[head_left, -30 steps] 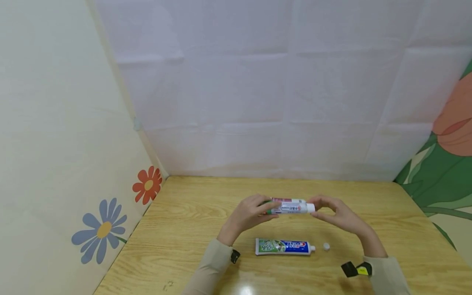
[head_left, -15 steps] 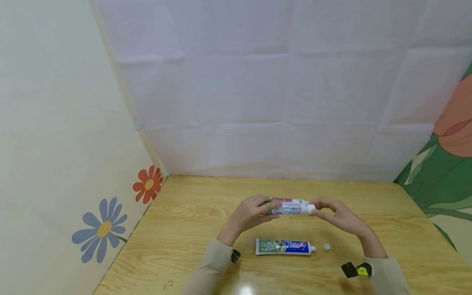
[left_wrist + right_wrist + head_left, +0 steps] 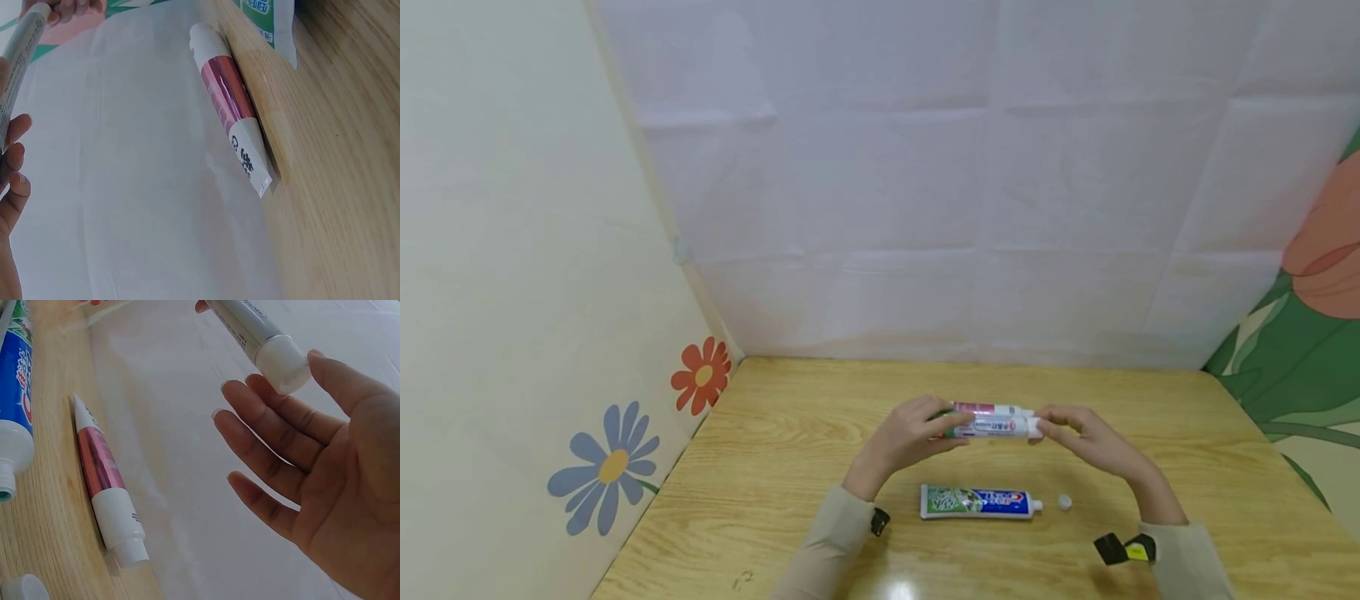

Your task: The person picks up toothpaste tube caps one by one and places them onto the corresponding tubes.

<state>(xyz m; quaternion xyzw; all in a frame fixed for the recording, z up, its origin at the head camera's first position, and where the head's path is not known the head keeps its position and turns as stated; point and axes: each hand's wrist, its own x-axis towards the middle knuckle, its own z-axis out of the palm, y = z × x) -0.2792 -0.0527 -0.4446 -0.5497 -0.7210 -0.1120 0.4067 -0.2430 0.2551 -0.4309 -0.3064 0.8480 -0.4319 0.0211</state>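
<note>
Held tube: white plastic toothpaste tube with printed lettering and a green patch toward its rear end (image 3: 992,426); raised above the desk, roughly level, nozzle end toward the right hand.
Tube cap: smooth white cylindrical cap (image 3: 282,365) at the tube's nozzle end, in line with the body; can't tell how far it's threaded.
Left-hand grip (image 3: 910,429): fingers and thumb curled round the tube's rear half, hiding part of it.
Right-hand grip (image 3: 306,444): thumb and index pinch the cap; other fingers spread below, clear of it.
Pink tube: pink-and-white toothpaste tube, white cap on (image 3: 103,469); lies on the desk behind the held tube, partly blocked by it in the head view.
Blue tube: blue-and-green toothpaste tube (image 3: 977,502), flat on the desk on the near side, narrow white nozzle exposed.
Loose cap: small white round cap (image 3: 1065,502), just beside that nozzle.
Desk: light wood-grain top (image 3: 775,467).
Backdrop: creased white cloth (image 3: 887,208).
</note>
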